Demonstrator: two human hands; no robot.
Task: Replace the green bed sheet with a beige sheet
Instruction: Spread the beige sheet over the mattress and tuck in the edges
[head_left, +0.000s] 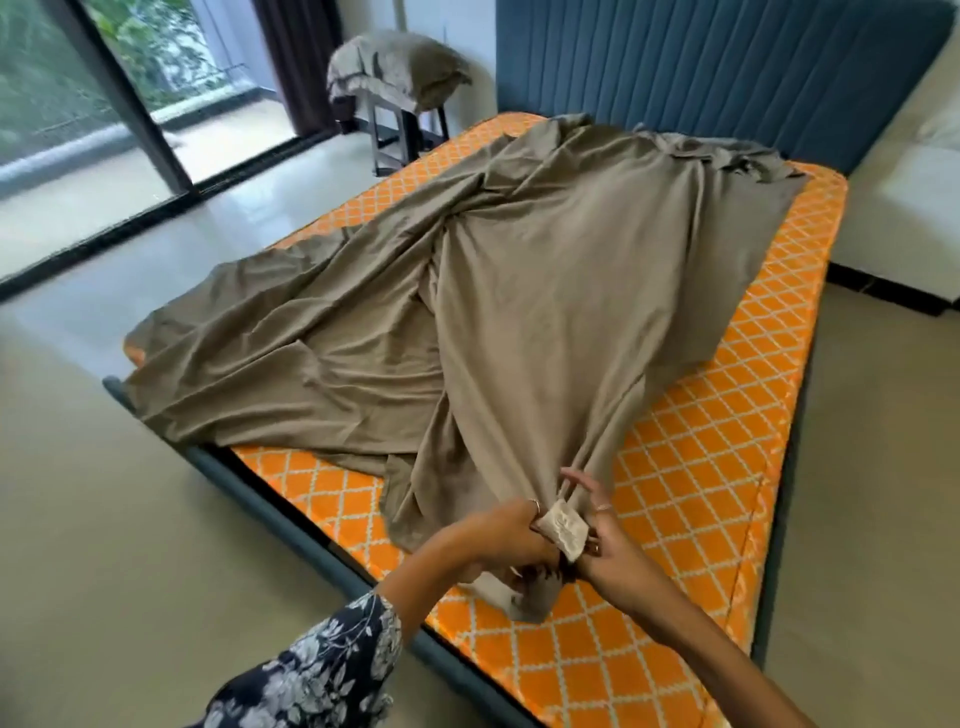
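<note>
Head view: mattress (691, 467), orange quilted, bare along right edge and near corner. Sheet (545, 291), dull green-brown, soft, light, heavily creased, sprawls from headboard (727, 67) end to foot, spilling over left edge. I judge it limp, no stiffness, drags easily, bunches when pulled; best taken at gathered near-corner hem. Left hand (511, 535) grips bunched cloth there. Right hand (602, 530) pinches small pale label (563, 530) on same bunch, upper fingers spread loose.

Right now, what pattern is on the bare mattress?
Orange with a white diamond lattice, on the mattress; clearest in the head view.
</note>
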